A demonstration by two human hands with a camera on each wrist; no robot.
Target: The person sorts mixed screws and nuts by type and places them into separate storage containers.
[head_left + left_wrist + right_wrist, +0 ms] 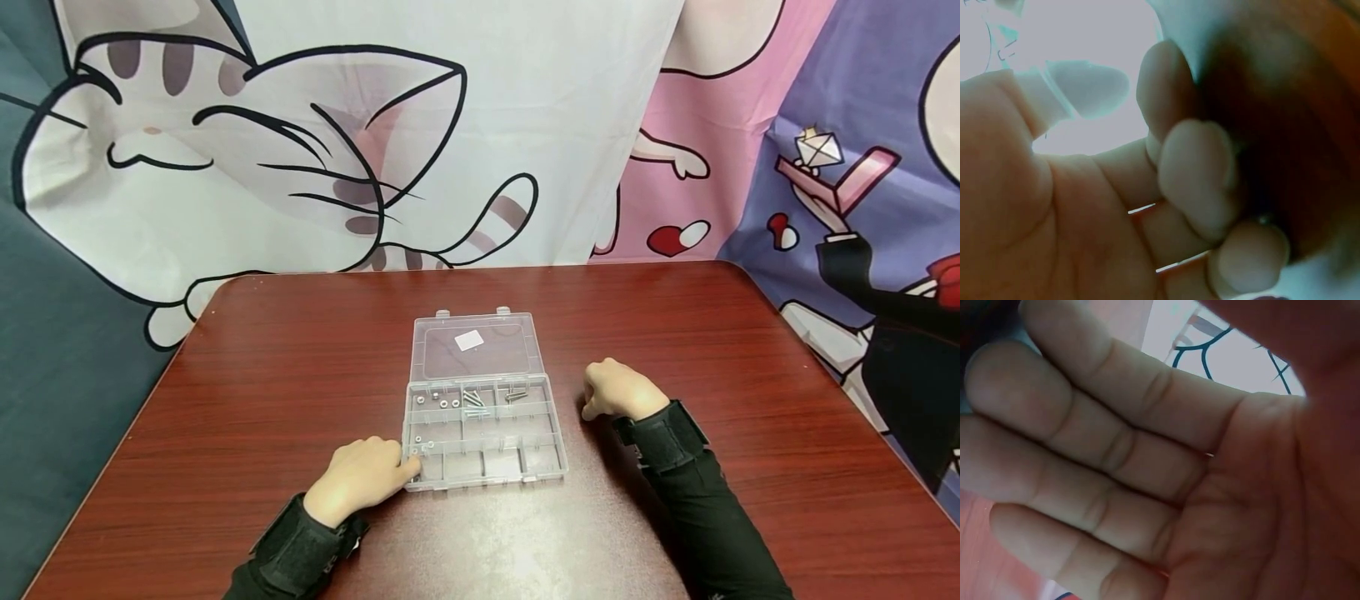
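A clear plastic compartment box (483,429) lies on the table, its lid (510,350) swung back. At its front left corner my left hand (363,477) grips the side wall, thumb over the edge. In the left wrist view the thumb (1075,90) shows against a bright patch, with curled fingers (1194,172) beside it. My right hand (621,389) rests on the table right of the box. Its fingers (1104,450) are loosely bent in the right wrist view, nothing held. Small nuts (443,403) and metal screws (474,399) sit in the rear compartments.
A brown wooden table (300,358) spreads around the box. A white label (468,340) is on the lid. A few more small nuts (431,444) lie in the left compartments. Behind the table hangs a printed cat curtain (480,125).
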